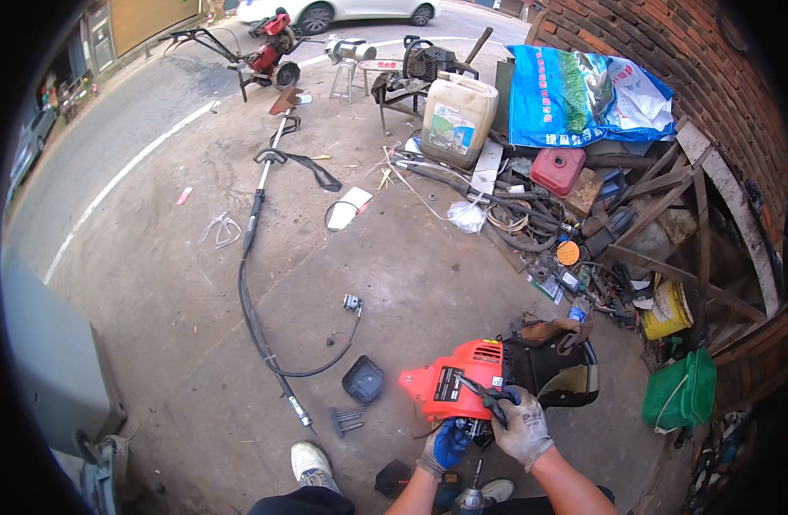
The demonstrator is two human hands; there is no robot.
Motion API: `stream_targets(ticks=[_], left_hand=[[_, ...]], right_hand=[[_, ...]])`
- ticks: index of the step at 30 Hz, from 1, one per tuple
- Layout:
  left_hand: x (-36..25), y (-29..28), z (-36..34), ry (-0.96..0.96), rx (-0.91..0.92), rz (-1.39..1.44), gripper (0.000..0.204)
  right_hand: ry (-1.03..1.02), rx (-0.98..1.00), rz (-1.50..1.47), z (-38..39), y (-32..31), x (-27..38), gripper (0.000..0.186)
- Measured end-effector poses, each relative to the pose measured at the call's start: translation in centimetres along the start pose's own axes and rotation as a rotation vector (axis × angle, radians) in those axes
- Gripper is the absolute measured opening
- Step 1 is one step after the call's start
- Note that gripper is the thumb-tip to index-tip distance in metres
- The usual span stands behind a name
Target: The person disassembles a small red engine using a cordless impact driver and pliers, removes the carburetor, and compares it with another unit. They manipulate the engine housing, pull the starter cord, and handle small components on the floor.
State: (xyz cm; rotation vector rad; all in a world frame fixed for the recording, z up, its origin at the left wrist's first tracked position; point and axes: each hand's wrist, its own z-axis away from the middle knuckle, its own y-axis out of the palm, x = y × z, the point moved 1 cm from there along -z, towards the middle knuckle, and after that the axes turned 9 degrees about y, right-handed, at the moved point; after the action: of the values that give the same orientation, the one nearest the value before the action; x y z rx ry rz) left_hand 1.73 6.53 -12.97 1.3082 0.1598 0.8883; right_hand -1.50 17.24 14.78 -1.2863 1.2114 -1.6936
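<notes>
A red-orange engine with a black backpack frame (462,369) lies on the ground before me. My right hand (518,425), in a grey glove, is closed on black pliers (488,393), held over the engine's near side. My left hand (445,448), in a blue and grey glove, is at the metal parts (473,429) under the housing, fingers curled; what they grip is unclear. A black plastic cover (364,378) and some small tools (347,422) lie to the left. A power tool (469,498) is below my hands.
A long brushcutter shaft (259,215) with hose stretches at left. Behind are a jerrycan (458,120), red fuel can (557,172), blue sack (587,94), heaped hoses and junk along a brick wall (728,94). A green bucket (679,386) stands right, a grey bin (51,360) left.
</notes>
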Motion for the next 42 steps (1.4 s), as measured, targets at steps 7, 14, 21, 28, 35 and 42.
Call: stream_targets(ticks=[7,14,21,28,35,42], left_hand=[[0.5,2.5,0.8,0.101,-0.230,-0.227,0.043],[0.1,0.2,0.3,-0.005,0.029,-0.132,0.042],[0.4,4.5,2.6,0.053,-0.157,-0.128,0.035],[-0.1,4.5,2.6,0.006,-0.153,-0.097,0.025],[-0.2,4.3,2.2,0.043,-0.179,-0.154,0.023],[-0.2,3.8,1.9,-0.006,-0.087,-0.053,0.024]], right_hand=[[0.004,0.007,0.005,0.0,-0.1,-0.1,0.023],[-0.011,0.014,0.002,-0.2,-0.3,0.2,0.023],[-0.005,0.013,0.003,-0.1,-0.4,0.0,0.025],[0.007,0.012,-0.008,-0.1,-0.4,0.3,0.025],[0.003,0.010,-0.002,-0.2,-0.3,0.2,0.024],[0.012,0.004,0.014,0.0,-0.2,0.3,0.024]])
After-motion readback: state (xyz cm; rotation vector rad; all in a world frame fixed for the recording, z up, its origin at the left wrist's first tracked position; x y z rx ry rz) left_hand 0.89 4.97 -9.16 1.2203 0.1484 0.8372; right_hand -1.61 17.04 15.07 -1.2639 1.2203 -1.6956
